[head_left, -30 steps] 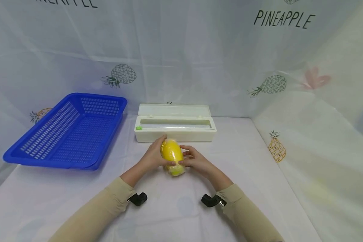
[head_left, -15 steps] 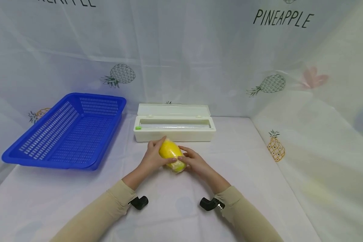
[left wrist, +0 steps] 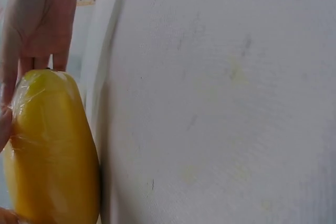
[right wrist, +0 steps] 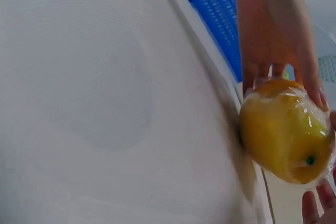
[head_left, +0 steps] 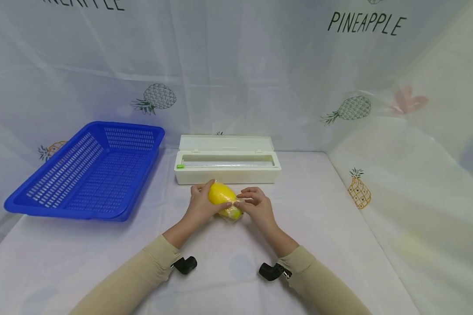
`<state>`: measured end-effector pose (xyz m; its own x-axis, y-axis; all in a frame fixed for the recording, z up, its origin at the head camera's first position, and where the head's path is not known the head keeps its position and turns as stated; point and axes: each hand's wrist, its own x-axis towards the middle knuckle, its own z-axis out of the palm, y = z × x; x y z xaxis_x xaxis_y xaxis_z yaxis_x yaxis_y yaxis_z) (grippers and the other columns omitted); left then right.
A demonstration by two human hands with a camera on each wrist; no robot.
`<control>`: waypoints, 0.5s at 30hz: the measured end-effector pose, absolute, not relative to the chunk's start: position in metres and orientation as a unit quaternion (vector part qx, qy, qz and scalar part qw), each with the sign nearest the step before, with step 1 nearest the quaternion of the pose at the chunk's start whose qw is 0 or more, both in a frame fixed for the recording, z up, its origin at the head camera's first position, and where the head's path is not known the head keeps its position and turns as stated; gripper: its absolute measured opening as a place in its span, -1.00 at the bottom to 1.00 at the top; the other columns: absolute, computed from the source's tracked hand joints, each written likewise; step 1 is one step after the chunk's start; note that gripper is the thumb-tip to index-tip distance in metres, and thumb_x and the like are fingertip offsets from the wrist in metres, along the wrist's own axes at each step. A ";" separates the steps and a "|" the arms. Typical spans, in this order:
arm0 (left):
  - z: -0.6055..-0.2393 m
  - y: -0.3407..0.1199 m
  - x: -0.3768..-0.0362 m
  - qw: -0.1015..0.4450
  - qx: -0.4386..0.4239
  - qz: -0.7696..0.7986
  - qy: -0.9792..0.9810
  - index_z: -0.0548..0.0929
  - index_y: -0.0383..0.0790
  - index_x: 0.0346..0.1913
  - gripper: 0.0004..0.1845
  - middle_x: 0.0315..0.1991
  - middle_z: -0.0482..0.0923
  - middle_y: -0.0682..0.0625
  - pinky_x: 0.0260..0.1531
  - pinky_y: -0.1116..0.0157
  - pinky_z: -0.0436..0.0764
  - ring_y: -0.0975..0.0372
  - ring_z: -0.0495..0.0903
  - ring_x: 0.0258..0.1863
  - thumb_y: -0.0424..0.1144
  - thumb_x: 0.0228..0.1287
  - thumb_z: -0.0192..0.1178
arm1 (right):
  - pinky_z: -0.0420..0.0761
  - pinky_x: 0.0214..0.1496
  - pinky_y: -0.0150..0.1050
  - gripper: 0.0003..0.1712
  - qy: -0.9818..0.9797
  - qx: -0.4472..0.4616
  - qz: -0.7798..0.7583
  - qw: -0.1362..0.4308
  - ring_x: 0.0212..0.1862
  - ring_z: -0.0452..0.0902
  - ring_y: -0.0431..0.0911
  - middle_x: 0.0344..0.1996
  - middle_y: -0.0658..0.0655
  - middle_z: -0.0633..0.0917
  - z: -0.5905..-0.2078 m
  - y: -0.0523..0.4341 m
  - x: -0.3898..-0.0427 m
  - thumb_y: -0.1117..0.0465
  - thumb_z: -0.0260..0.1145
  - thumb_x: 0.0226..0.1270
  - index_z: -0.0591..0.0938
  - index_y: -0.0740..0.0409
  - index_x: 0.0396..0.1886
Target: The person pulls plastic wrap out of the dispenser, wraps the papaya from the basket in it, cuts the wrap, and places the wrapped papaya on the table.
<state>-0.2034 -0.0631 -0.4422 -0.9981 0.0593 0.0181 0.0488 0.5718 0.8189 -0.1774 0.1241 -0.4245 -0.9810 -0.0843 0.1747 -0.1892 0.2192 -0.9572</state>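
Note:
A yellow, mango-like fruit (head_left: 222,194) with a greenish end is wrapped in clear cling film (right wrist: 295,94). It lies tilted between both hands, low over the table. My left hand (head_left: 199,206) holds it from the left, thumb across the top and fingers around its far side. My right hand (head_left: 260,210) is at the greenish right end, thumb pressing the film beside the left thumb. The right wrist view shows other right fingers (right wrist: 310,208) extended and apart from the fruit. A dark green spot marks the fruit's end there.
Behind the hands stands a white cling film box (head_left: 228,176), lid raised and a roll inside. A blue mesh basket (head_left: 102,175) is at the left. A white cloth (head_left: 319,210) covers the table, and a pineapple-print curtain (head_left: 236,87) hangs around it.
The fruit has tilted, its greenish end swinging right and slightly away from the person. My right fingers have lifted and spread, while the thumb remains at the film. Basket and box have not moved.

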 end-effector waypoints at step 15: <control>-0.436 -0.078 -0.199 -0.002 0.076 0.425 0.902 0.32 -0.29 0.42 -0.15 0.40 0.21 -0.21 0.31 -0.11 0.24 -0.16 0.25 0.32 0.03 0.16 0.40 | 0.51 0.07 -0.30 -0.74 -0.788 0.052 0.611 0.059 0.08 0.52 0.02 -0.08 0.12 0.68 -0.458 0.127 -0.195 0.29 0.42 0.22 0.75 0.21 -0.08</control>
